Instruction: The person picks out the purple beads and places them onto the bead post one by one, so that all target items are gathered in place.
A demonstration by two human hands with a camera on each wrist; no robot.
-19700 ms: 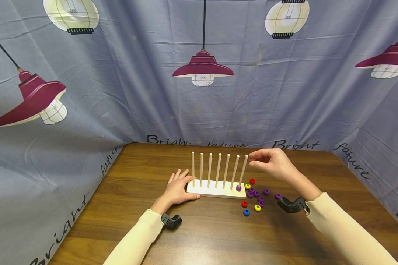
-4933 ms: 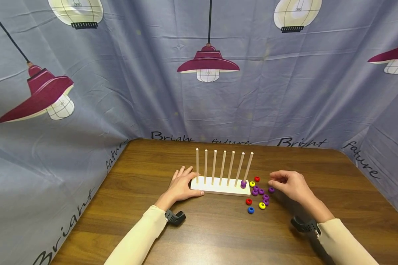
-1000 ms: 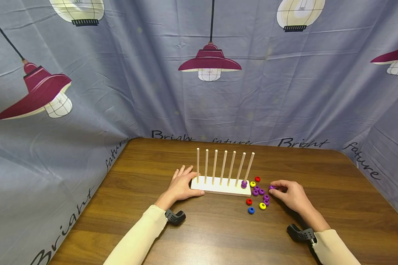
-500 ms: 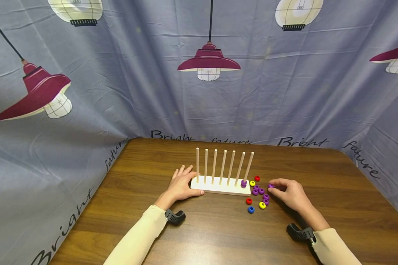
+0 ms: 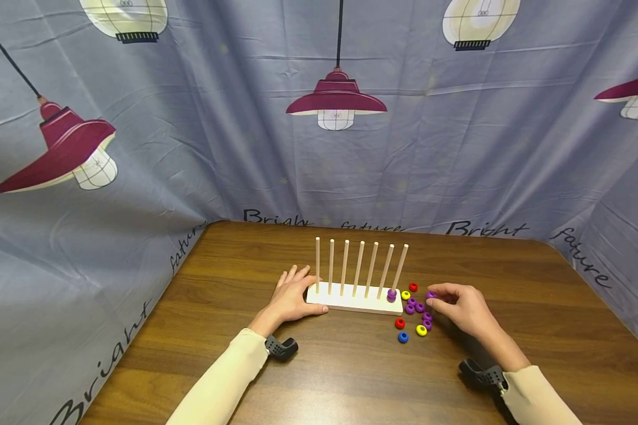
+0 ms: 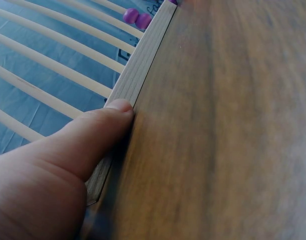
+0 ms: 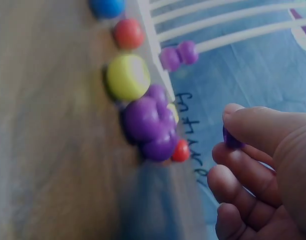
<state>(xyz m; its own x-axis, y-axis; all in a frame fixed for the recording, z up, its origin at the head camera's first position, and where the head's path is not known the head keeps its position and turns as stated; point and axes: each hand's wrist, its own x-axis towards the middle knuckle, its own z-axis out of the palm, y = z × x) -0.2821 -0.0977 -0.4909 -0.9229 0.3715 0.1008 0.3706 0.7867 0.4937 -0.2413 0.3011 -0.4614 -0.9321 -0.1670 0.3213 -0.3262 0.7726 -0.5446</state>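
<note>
A pale wooden peg stand (image 5: pixel 354 298) with a row of upright pegs stands on the table. My left hand (image 5: pixel 289 299) holds its left end, thumb along the front edge and index finger at the back, the other fingers spread straight. In the left wrist view the thumb (image 6: pixel 100 127) presses the base's side. Two purple beads (image 5: pixel 391 295) are stacked on the rightmost peg. My right hand (image 5: pixel 461 305) pinches a purple bead (image 5: pixel 430 295) between thumb and index finger, just above the table; in the right wrist view the fingers partly hide this bead (image 7: pixel 233 139).
Right of the stand lie several loose purple beads (image 5: pixel 419 307), yellow beads (image 5: pixel 421 330), red beads (image 5: pixel 400 323) and one blue bead (image 5: pixel 403 337). The brown wooden table (image 5: pixel 351 372) ends at a blue-grey curtain (image 5: pixel 234 147) behind and at the sides.
The second purple bead joined the rightmost peg between the oldest frame and 4.9 s ago. My right hand has since pinched another purple bead and shifted slightly left and up. My left hand stays put.
</note>
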